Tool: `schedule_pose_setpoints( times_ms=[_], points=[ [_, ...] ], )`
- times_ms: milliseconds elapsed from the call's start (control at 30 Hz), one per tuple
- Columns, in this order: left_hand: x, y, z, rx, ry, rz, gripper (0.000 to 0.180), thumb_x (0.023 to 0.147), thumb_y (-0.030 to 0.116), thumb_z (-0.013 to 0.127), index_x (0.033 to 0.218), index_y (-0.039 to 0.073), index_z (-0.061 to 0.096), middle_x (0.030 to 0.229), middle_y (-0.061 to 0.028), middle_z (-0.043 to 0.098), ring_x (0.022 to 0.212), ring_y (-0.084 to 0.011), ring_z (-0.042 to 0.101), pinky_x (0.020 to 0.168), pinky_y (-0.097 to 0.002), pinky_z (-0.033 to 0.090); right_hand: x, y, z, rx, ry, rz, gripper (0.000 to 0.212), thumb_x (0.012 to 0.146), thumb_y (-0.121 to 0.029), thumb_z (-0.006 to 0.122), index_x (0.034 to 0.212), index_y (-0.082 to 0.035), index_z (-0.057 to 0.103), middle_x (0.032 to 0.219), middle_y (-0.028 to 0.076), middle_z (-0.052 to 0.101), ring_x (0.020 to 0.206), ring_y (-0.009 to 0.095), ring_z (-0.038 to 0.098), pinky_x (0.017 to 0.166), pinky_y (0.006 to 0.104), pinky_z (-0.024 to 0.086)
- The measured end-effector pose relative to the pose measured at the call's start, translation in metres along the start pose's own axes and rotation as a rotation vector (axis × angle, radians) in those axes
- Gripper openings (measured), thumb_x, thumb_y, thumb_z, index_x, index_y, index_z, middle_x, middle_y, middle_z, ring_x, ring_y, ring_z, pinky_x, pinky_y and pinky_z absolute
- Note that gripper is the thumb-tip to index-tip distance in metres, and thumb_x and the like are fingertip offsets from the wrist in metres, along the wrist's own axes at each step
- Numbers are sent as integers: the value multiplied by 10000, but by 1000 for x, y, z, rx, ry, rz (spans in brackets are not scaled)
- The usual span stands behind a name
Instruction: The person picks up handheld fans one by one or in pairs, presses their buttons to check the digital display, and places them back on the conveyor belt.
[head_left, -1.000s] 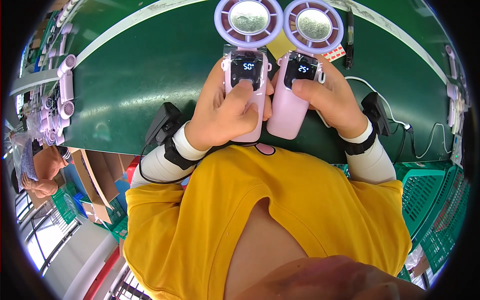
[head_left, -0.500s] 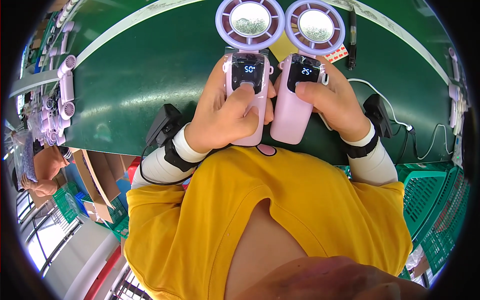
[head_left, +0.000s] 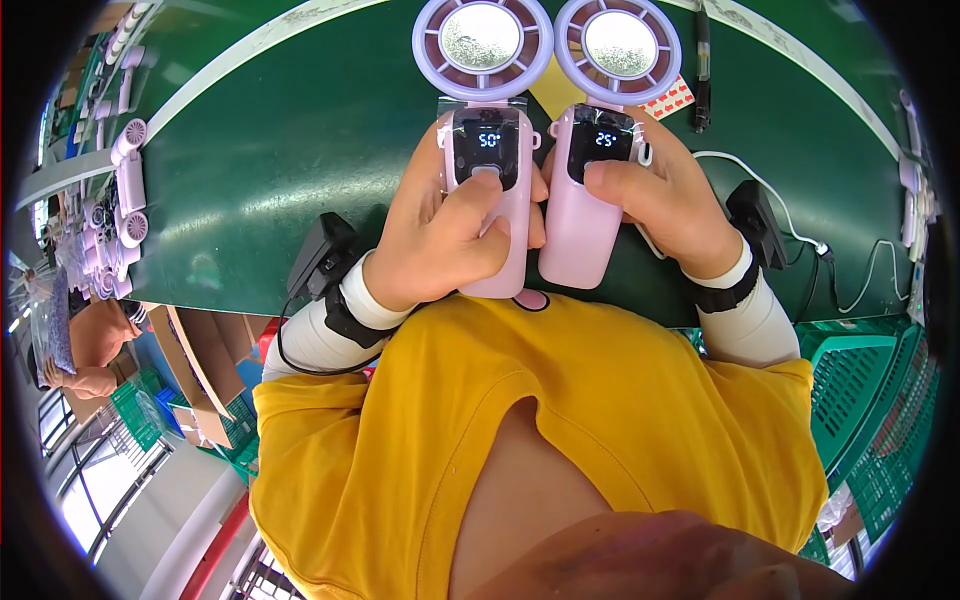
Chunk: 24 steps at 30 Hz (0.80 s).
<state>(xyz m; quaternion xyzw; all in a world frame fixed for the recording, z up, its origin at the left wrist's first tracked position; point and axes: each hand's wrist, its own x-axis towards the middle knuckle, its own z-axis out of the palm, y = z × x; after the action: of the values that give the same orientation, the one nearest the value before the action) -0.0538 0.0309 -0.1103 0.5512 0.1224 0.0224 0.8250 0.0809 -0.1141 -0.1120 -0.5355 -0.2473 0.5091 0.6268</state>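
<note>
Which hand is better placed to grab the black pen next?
Probably the right hand: the black pen lies on the green table beyond it, on the right side. The left hand is farther away. Each hand holds a pink handheld fan, so the right would likely need freeing first.

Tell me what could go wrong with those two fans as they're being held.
The left fan and right fan nearly meet at the top, so a small tilt might knock or scuff them. The left hand and right hand rest just below the lit left display and right display, so a stray press may alter a setting. The white cable runs close by the black device near the right hand, so it could snag.
</note>
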Motion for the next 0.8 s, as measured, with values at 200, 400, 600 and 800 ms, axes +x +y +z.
schedule_pose_setpoints(
  times_ms=[200,400,600,800],
  points=[
    [-1,1,3,-3,27,-7,505,689,-105,360,1175,-22,249,867,-131,513,666,-191,560,625,-311,470,-1,-1,2,58,14,13,386,777,-109,555,1128,-2,436,963,34,540,864,95,509,758,246,422],
    [0,3,3,12,32,-28,509,693,-104,365,1180,-27,237,866,-129,511,669,-191,559,630,-315,472,-1,-2,2,67,12,40,389,778,-113,550,1132,-1,433,966,37,541,861,96,510,762,247,420],
    [0,0,3,-16,39,2,482,701,-101,376,1162,-25,254,867,-127,510,670,-185,554,629,-311,471,0,-2,1,27,5,29,444,773,-131,542,1167,13,398,988,90,545,876,153,544,754,269,454],
    [1,-1,2,21,27,27,450,708,-101,381,1139,-26,272,863,-116,504,669,-173,545,630,-294,462,0,1,2,29,18,28,475,768,-139,547,1185,15,380,991,108,550,863,170,563,732,279,475]
  ],
)
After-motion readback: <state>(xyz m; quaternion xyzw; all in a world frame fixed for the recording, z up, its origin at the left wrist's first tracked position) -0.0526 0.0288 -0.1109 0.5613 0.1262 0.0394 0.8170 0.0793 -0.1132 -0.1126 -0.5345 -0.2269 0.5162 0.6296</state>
